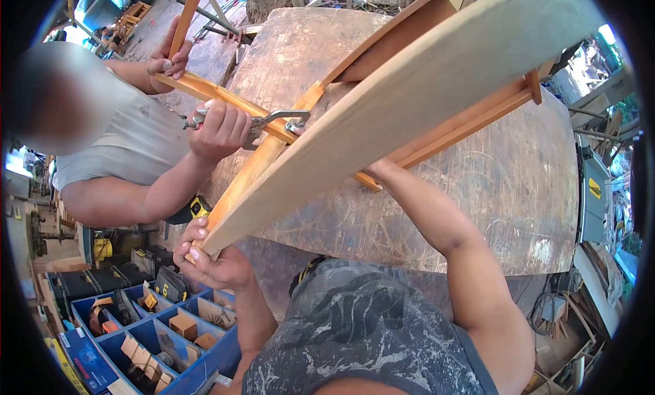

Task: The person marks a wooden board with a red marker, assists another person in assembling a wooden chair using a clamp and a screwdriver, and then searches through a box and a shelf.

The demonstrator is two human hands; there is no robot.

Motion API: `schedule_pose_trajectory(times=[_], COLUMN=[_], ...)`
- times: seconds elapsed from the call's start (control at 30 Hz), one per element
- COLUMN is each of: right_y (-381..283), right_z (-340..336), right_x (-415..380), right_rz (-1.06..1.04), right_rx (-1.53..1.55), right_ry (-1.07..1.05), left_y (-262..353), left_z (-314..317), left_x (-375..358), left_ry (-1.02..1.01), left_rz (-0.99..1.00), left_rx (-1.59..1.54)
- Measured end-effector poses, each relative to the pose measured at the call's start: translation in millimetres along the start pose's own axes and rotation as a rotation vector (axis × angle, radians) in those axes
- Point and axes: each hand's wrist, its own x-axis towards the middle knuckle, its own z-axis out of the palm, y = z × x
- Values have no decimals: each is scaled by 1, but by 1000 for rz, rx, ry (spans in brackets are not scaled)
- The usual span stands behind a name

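My left hand is closed around the lower end of an orange-brown wooden leg and the narrow tip of a long pale wooden panel. These belong to a wooden furniture frame tilted over the table. My right hand reaches under the panel; its fingers are hidden behind the wood. At left, a co-worker's hand grips a metal locking clamp, whose jaws sit where a crossing rail meets the leg. The co-worker's other hand holds the rail's far end.
Under the frame is a worn wooden worktable. A blue divided bin of wood blocks and small parts stands at lower left, beside black cases. A yellow tape measure is near the co-worker. Scrap boards lean at right.
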Motion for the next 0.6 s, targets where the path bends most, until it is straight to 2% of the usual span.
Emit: schedule_pose_trajectory(times=[0.03, 0.07, 0.13, 0.23, 0.27, 0.33, 0.4, 0.43, 0.53, 0.6], right_y=[3, 27, 32, 22, 22, 26, -22, -30, -49, -50], right_z=[6, 20, 33, 51, 59, 68, 51, 48, 44, 41], right_x=[-1, 11, 17, 14, 21, 20, 8, 7, 8, 9], right_rz=[-8, -134, -259, -64, -236, -397, -10, -5, 189, 294], right_rx=[9, 95, 177, 266, 93, -84, 235, 228, 361, 341], right_ry=[17, 103, 182, 202, 368, 539, 299, 306, 257, 158], left_y=[0, 1, 4, 3, 0, -1, 0, 0, -1, -4], left_z=[-1, 6, 10, 9, 7, 4, 5, 6, 7, 6], left_x=[-1, -1, 0, 1, 1, 1, -1, -1, -4, -6], left_ry=[0, 12, 31, 8, -25, -67, -29, -30, -14, 20], left_rz=[1, 17, 31, 39, 52, 59, 53, 47, 43, 22], left_rx=[3, -6, -17, 49, -5, -60, -4, -14, -90, -153])
